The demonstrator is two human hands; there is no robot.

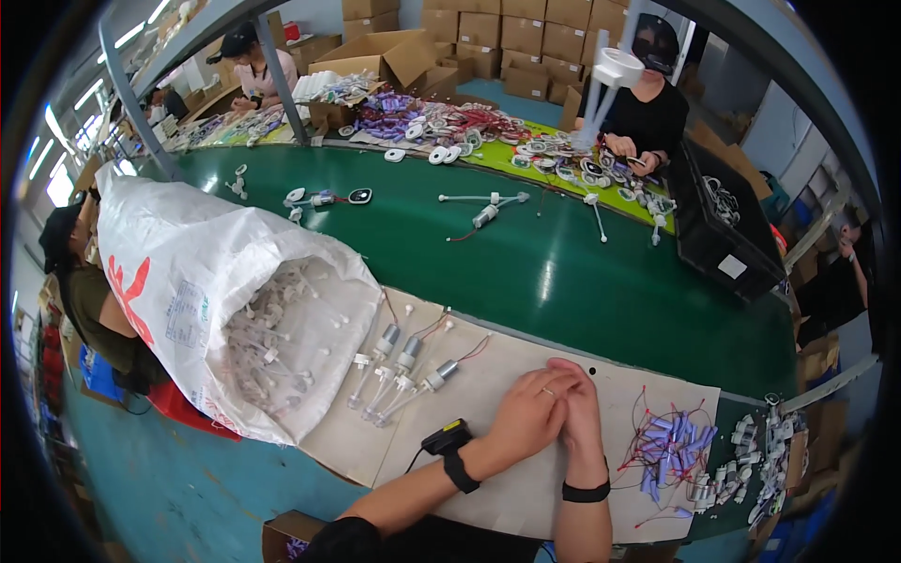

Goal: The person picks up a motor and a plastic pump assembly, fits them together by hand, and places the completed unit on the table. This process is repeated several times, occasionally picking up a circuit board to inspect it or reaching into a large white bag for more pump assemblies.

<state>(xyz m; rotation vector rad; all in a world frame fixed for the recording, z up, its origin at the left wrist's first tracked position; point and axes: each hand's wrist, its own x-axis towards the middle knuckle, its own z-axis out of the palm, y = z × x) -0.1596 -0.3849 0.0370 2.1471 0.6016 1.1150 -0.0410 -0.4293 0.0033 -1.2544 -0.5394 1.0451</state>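
My left hand [527, 409] and my right hand [584, 405] are pressed together above the beige work mat [526, 507]. The left fingers are closed and curl over the right hand's fingers. Whatever lies between the palms, if anything, is hidden. To the left of my hands lie several small silver motors [408, 353] with white plastic tubes and thin wires. A black handheld scanner [446, 437] with a yellow mark rests beside my left wrist. On the mat's right side is a pile of purple cylindrical batteries [674, 448] with red wires.
A large white woven sack [178, 272] lies at the left, its mouth showing white tube parts. Beyond the mat runs a green conveyor belt [601, 300] carrying a few assemblies. A black crate [723, 225] stands at the far right. Co-workers sit across the belt.
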